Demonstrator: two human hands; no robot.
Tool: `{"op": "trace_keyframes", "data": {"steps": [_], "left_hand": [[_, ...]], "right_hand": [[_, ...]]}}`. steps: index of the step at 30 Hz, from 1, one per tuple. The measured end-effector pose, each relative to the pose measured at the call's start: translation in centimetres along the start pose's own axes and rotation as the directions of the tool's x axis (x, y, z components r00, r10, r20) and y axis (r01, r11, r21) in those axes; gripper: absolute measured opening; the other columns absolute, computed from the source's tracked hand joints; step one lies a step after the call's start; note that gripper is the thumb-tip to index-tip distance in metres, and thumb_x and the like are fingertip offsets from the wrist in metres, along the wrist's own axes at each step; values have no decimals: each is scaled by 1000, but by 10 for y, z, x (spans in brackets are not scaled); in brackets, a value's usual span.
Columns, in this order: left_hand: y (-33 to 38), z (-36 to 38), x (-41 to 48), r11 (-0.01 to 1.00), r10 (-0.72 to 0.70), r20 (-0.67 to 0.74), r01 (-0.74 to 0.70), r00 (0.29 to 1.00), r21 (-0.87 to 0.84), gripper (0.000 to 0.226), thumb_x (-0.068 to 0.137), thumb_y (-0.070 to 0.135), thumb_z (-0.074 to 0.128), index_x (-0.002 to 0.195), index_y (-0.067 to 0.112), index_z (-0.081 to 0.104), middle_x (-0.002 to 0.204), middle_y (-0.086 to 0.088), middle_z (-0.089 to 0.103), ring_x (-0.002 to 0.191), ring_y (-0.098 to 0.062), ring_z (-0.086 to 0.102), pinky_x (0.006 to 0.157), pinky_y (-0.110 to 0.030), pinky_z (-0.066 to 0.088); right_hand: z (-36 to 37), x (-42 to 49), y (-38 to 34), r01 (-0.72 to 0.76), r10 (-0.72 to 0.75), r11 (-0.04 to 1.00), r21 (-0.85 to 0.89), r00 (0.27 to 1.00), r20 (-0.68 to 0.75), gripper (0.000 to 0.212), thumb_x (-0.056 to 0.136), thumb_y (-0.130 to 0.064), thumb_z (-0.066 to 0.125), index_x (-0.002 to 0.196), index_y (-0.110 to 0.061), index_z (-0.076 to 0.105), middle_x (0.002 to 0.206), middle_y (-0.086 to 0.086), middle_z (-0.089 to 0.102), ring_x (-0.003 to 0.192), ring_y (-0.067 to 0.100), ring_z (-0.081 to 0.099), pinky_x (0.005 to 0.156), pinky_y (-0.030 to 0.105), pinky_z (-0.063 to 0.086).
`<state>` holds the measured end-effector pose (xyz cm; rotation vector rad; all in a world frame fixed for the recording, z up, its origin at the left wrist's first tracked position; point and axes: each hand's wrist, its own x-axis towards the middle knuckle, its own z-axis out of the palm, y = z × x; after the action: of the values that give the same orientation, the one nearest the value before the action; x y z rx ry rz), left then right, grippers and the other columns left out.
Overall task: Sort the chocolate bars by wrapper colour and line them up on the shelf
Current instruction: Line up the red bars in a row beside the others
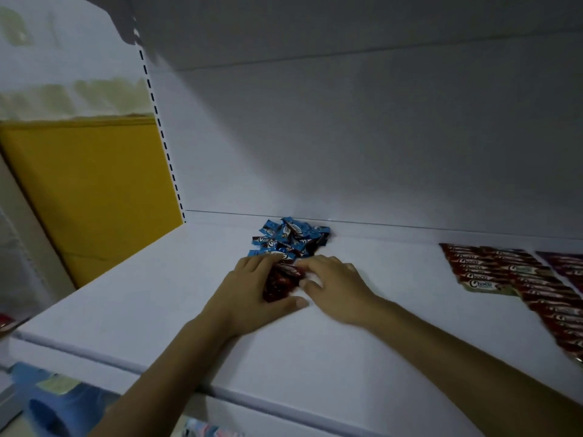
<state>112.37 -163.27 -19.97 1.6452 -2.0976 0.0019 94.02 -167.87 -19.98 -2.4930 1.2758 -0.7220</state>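
A heap of blue-wrapped chocolate bars (291,238) lies at the back of the white shelf (157,294). Just in front of it, my left hand (249,294) grips a bunch of red-wrapped bars (279,283), thumb under them and fingers over the top. My right hand (334,287) touches the same red bunch from the right, its fingers bent at the bunch's edge. At the right, red-wrapped bars (517,279) lie in tidy overlapping rows, with one pale green bar (487,285) among them.
A row of darker purple-red bars (568,266) runs along the far right edge. A yellow panel (91,190) stands left of the shelf's slotted upright (164,143). Blurred packets sit on the lower level (56,395) below the shelf's front lip.
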Motion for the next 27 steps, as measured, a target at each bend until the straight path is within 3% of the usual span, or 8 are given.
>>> {"op": "trace_keyframes", "data": {"steps": [4, 6, 9, 12, 15, 21, 24, 27], "left_hand": [[3, 2, 0, 1000, 13, 14, -13, 1000, 9, 84, 75, 75, 55, 144, 31, 35, 145, 9, 41, 130, -11, 34, 103, -24, 27], [5, 0, -1, 1000, 13, 7, -13, 1000, 22, 74, 77, 70, 57, 140, 32, 41, 140, 9, 45, 126, -9, 38, 100, -21, 29], [9, -2, -2, 998, 15, 4, -15, 1000, 64, 57, 76, 71, 58, 121, 35, 59, 118, 10, 53, 110, -9, 44, 89, -21, 38], [7, -3, -4, 995, 29, -33, -25, 999, 97, 48, 75, 68, 62, 110, 34, 67, 110, 9, 53, 109, -12, 44, 88, -25, 41], [5, -5, -4, 998, 26, 8, -26, 1000, 61, 49, 75, 67, 62, 108, 30, 65, 122, 9, 55, 118, -14, 45, 95, -28, 41], [13, -12, -4, 983, 35, -22, -30, 999, 183, 41, 83, 64, 52, 102, 29, 60, 112, 7, 57, 101, -17, 51, 74, -27, 40], [13, -9, -8, 968, 90, -41, -78, 995, 239, 33, 86, 57, 50, 92, 25, 56, 103, 4, 61, 90, -19, 57, 65, -26, 35], [11, -8, -7, 974, 118, -55, -105, 991, 202, 26, 88, 53, 49, 85, 27, 50, 95, 3, 64, 85, -19, 58, 62, -26, 34]], "right_hand": [[3, -4, 4, 71, -67, 995, -66, 996, 61, 39, 98, -25, 40, 136, -34, 46, 138, -12, 49, 127, 12, 38, 104, 32, 26], [0, -6, 4, 78, -80, 996, 34, 993, 84, 37, 96, -20, 44, 128, -36, 54, 132, -11, 54, 122, 11, 44, 105, 31, 30], [-5, -7, 2, 63, -92, 947, 316, 993, 76, 31, 88, -2, 54, 98, -26, 71, 107, -7, 68, 102, 9, 61, 96, 35, 47], [-7, -10, -4, 39, -74, 914, 404, 995, 70, 33, 85, 7, 53, 86, -20, 72, 95, -5, 71, 94, 9, 65, 94, 34, 50], [-8, -18, -10, 31, -46, 941, 338, 998, 36, 25, 88, 1, 55, 94, -17, 71, 99, -3, 70, 97, 11, 64, 94, 30, 49], [-12, -31, -21, 54, -58, 998, -42, 993, -102, 22, 92, -15, 52, 105, -20, 68, 105, -4, 66, 97, 15, 57, 80, 24, 43], [-6, -35, -21, 35, -39, 998, -48, 996, -84, 21, 92, -15, 52, 105, -20, 68, 106, -4, 66, 98, 14, 58, 83, 24, 44], [-6, -36, -16, -55, 65, 988, 146, 996, -67, 18, 92, -12, 56, 101, -21, 69, 103, -6, 68, 99, 11, 61, 90, 23, 47]]}}
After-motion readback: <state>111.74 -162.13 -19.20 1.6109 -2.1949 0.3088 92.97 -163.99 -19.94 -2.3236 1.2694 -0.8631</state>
